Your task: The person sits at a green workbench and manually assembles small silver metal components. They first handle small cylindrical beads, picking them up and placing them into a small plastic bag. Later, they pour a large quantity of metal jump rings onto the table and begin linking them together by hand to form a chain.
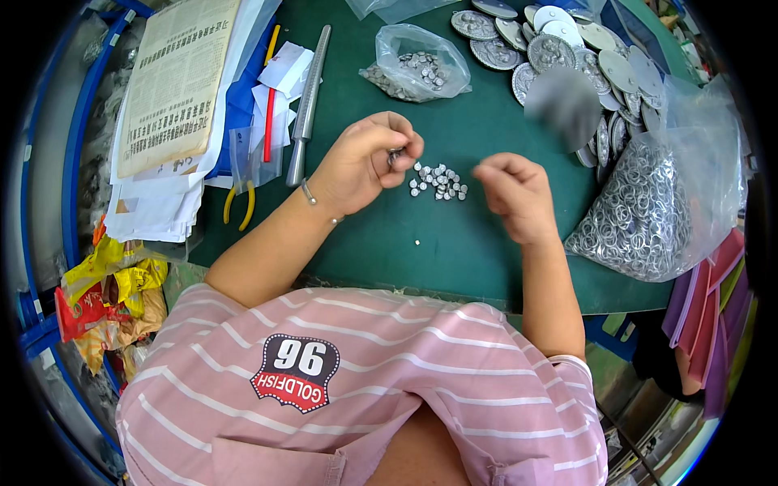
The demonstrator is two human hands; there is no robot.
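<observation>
Between the thumb and curled fingers of my left hand is a small dark metal piece, mostly covered by the fingers. A bracelet sits on that wrist. My right hand is held apart to the right, thumb and fingers pinched together; whatever they hold, if anything, is too small to see. A loose pile of small round silver metal pieces lies on the green table between the hands. One tiny pale bit lies alone nearer to me.
An open plastic bag of small metal pieces stands behind the pile. To the right are a bag of metal rings and heaped silver medallions. Left lie a tapered metal rod, yellow-handled pliers and stacked papers.
</observation>
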